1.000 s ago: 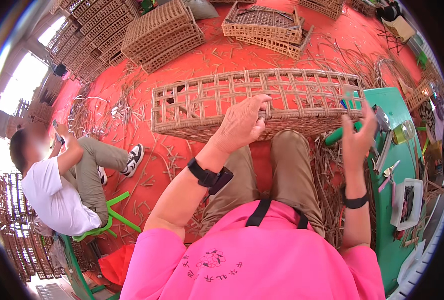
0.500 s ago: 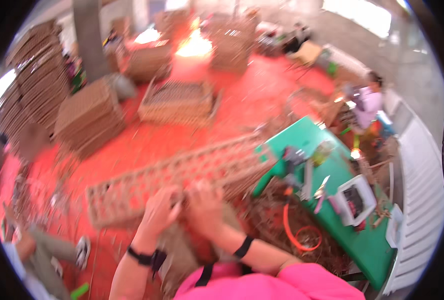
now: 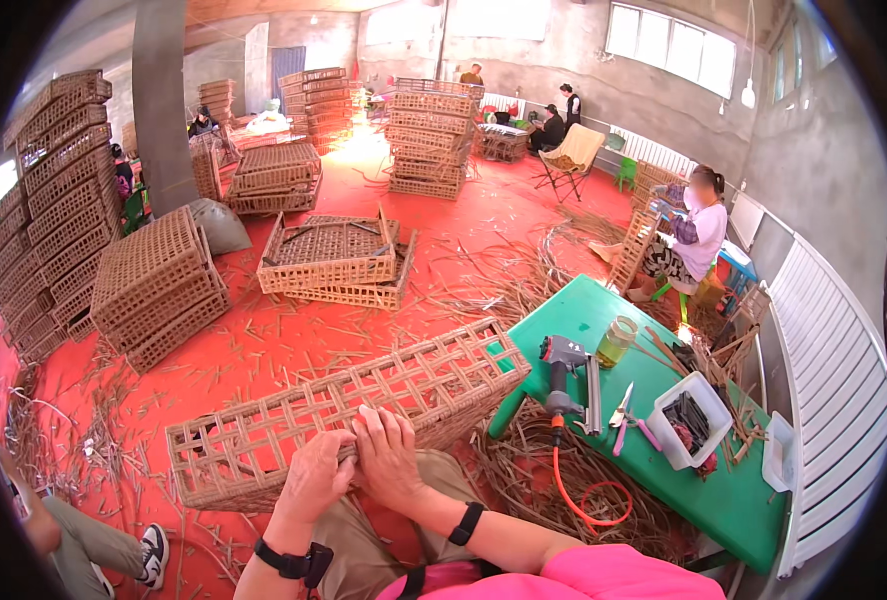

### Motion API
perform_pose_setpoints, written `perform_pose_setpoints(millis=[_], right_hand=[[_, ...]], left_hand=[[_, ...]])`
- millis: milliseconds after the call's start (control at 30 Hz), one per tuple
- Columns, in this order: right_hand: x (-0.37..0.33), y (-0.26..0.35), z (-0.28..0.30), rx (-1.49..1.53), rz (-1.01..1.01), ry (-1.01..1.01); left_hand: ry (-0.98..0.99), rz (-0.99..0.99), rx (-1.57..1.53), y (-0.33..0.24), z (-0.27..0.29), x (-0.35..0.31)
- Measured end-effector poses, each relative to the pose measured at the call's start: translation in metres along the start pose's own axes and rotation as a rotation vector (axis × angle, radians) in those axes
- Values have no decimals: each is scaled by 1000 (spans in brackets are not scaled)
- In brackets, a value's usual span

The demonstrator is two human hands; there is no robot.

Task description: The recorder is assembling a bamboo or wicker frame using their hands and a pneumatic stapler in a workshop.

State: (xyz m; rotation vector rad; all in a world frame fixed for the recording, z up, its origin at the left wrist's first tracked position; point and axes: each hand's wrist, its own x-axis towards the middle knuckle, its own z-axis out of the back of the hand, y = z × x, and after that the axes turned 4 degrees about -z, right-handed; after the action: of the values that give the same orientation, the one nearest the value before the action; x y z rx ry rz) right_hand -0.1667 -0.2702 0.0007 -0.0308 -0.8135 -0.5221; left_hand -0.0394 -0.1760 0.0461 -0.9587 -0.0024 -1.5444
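Observation:
A brown wicker basket with an open-weave side lies across my lap, its long lattice face turned up and slanting away to the right. My left hand is closed at the near rim, thumb and fingers pinched on the weave. Beside it, my right hand bends its fingers over the same rim, with the fingertips on the lattice. The two hands nearly touch. Whatever small piece of strand lies between the fingers is mostly hidden.
To my right, a green table carries a nail gun with an orange hose, a glass jar, pink-handled snips and a white bin. Cane strips litter the red floor. Stacked baskets stand ahead; another person sits at right.
The view has steadied from a blur. The basket and both hands now appear slightly lower in the picture. My hands are still at the basket's near rim.

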Motion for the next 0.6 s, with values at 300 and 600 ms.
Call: perform_pose_setpoints(millis=[300, 600], right_hand=[[-4, -4, 0, -63, 55, 6], [-9, -5, -1, -49, 38, 3]], left_hand=[[-65, 53, 11, -9, -6, 1], [-78, 68, 29, -12, -11, -1]])
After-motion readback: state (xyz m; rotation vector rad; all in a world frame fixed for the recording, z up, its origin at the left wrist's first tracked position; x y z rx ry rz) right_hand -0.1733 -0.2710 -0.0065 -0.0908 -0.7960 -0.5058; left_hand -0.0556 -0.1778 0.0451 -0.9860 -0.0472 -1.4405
